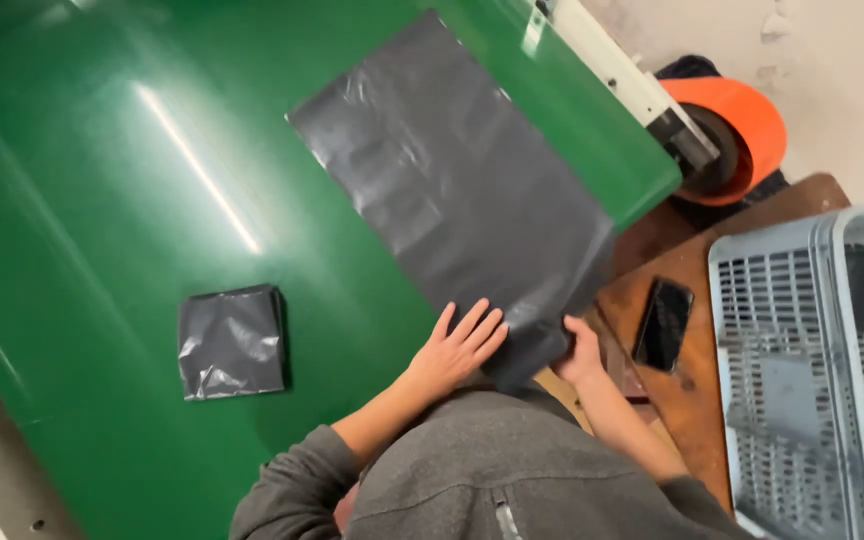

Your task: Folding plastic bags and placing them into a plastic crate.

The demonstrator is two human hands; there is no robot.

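Glossy green tabletop (102,200) carries one folded dark grey plastic bag (232,342) (seemingly finished). Another large dark grey plastic bag (452,190) lies unfolded, its near edge under the flat, open left hand (457,350); right hand (582,355) pinches its corner.

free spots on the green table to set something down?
Bare green table left of the flat grey bag, above the folded grey bag. Crowded at the near edge: left hand and right hand on the flat bag, phone alongside.
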